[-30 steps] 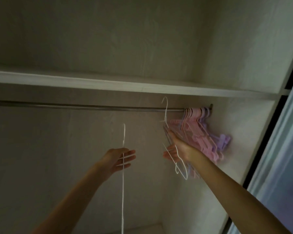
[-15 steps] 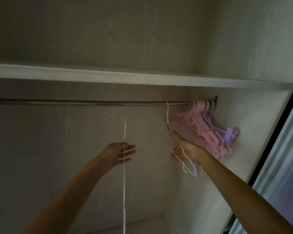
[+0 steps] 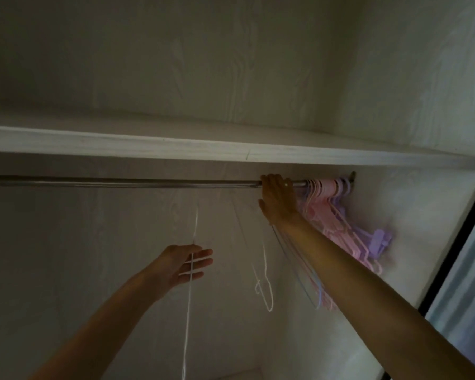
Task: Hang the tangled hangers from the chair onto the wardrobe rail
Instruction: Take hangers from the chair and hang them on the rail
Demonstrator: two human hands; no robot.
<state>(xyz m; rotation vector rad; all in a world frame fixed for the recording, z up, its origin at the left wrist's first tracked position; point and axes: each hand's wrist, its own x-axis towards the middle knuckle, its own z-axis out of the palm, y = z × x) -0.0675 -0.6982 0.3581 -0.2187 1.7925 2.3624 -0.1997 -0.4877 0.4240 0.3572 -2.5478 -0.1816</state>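
One white wire hanger [image 3: 189, 272] in my left hand [image 3: 185, 266], fingers nearly straight against it, long axis vertical, seen edge-on. One wardrobe rail [image 3: 121, 183], running left to right under one shelf [image 3: 148, 145]. My right hand [image 3: 277, 200] reaches to the rail; whether it grips I cannot tell. Pink and purple hangers [image 3: 337, 215], uncounted, bunched at the rail's right end; thin wire hangers [image 3: 263, 270] dangle below, blurred.
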